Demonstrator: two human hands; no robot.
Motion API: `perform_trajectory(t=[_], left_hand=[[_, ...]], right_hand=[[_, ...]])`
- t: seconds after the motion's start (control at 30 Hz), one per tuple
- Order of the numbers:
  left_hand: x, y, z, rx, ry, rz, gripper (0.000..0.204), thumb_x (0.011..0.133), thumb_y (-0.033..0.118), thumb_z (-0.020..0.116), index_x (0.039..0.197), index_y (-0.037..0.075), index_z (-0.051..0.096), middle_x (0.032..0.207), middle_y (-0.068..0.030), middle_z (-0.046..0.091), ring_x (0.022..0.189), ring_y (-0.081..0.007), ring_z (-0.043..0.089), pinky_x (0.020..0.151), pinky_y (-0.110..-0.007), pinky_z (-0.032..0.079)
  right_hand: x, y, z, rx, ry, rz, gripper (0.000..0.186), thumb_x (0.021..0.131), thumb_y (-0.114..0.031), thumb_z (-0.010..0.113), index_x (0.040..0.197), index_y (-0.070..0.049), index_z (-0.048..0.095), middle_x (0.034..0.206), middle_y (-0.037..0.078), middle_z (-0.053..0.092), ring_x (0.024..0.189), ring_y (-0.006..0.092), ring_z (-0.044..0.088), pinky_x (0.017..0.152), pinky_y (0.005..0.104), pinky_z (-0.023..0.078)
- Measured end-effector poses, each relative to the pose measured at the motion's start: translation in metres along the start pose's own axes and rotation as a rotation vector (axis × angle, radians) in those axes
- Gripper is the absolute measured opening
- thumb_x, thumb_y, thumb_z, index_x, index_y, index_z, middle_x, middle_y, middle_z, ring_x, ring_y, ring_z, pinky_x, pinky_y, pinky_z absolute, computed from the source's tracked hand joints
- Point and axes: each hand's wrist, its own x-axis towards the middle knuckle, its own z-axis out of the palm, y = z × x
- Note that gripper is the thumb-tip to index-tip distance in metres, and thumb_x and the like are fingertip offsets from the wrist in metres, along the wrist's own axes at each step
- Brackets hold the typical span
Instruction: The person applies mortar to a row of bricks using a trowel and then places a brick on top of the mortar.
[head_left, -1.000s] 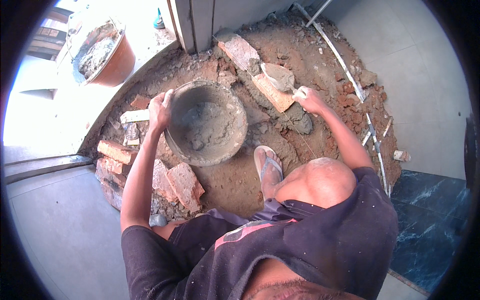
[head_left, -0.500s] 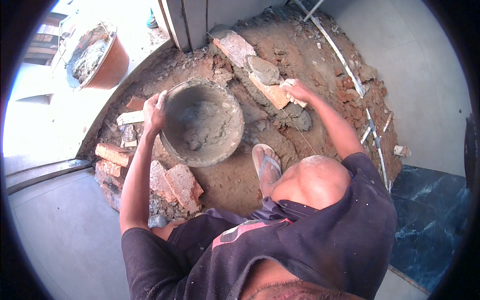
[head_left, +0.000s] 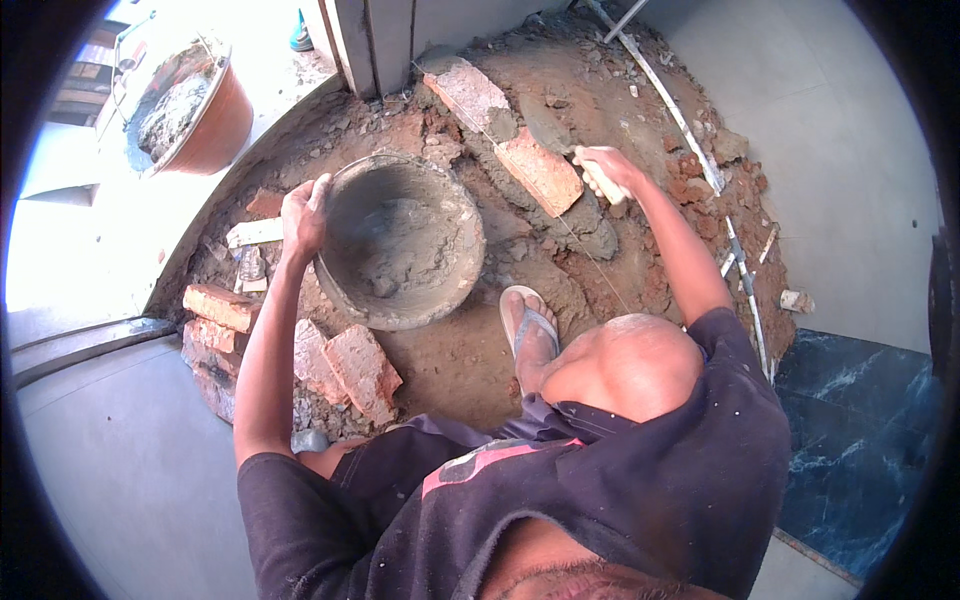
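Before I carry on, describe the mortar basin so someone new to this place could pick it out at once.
Find the broad patch of brown soil mid-view. Left of its centre, the left hand grips the rim of a wide, round basin with grey mortar inside. It is grey all over, unlike the orange bucket at upper left, which stands off the soil.

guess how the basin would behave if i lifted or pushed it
The basin is probably heavy for its size, since mortar lies in it. It looks smeared, so it may feel gritty or slick to the left hand holding it. Pushed, it would likely drag or rock on the lumpy dirt.
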Motion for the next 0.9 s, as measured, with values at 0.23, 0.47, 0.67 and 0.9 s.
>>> perform_trajectory(t=[0.23, 0.47, 0.67, 0.9], left_hand=[[-0.005, 0.008, 0.002, 0.000, 0.000, 0.008, 0.043, 0.100, 0.038, 0.059, 0.083, 0.000, 0.068, 0.068, 0.0017, 0.057, 0.068, -0.0074, 0.047, 0.064, -0.029, 0.042], [-0.002, 0.004, 0.002, 0.022, -0.007, -0.014, 0.045, 0.100, 0.040, 0.058, 0.082, -0.001, 0.066, 0.067, -0.0003, 0.056, 0.067, -0.0092, 0.048, 0.063, -0.032, 0.042], [-0.002, 0.003, 0.001, 0.094, 0.035, -0.020, 0.046, 0.099, 0.040, 0.059, 0.078, -0.001, 0.062, 0.065, -0.0007, 0.053, 0.066, -0.0104, 0.046, 0.062, -0.033, 0.041], [-0.001, 0.004, -0.001, 0.082, 0.007, -0.009, 0.047, 0.099, 0.043, 0.058, 0.084, -0.002, 0.067, 0.067, -0.0045, 0.057, 0.068, -0.0115, 0.050, 0.066, -0.032, 0.043]], right_hand=[[0.022, 0.009, 0.018, -0.057, -0.085, 0.045, 0.041, 0.095, -0.049, 0.059, 0.105, -0.009, 0.062, 0.072, 0.003, 0.059, 0.053, 0.0134, 0.056, 0.043, 0.0309, 0.047], [0.004, 0.028, 0.015, -0.171, -0.069, 0.052, 0.033, 0.095, -0.044, 0.057, 0.102, -0.011, 0.060, 0.067, 0.002, 0.055, 0.051, 0.0139, 0.053, 0.042, 0.0325, 0.045], [-0.025, 0.028, -0.001, -0.168, 0.003, -0.006, 0.030, 0.096, -0.039, 0.057, 0.106, -0.011, 0.060, 0.066, 0.001, 0.053, 0.050, 0.0123, 0.051, 0.041, 0.0299, 0.041], [0.000, -0.010, 0.030, -0.501, 0.062, -0.158, 0.034, 0.097, -0.039, 0.054, 0.103, -0.006, 0.060, 0.071, 0.005, 0.060, 0.052, 0.0132, 0.056, 0.044, 0.0327, 0.046]])
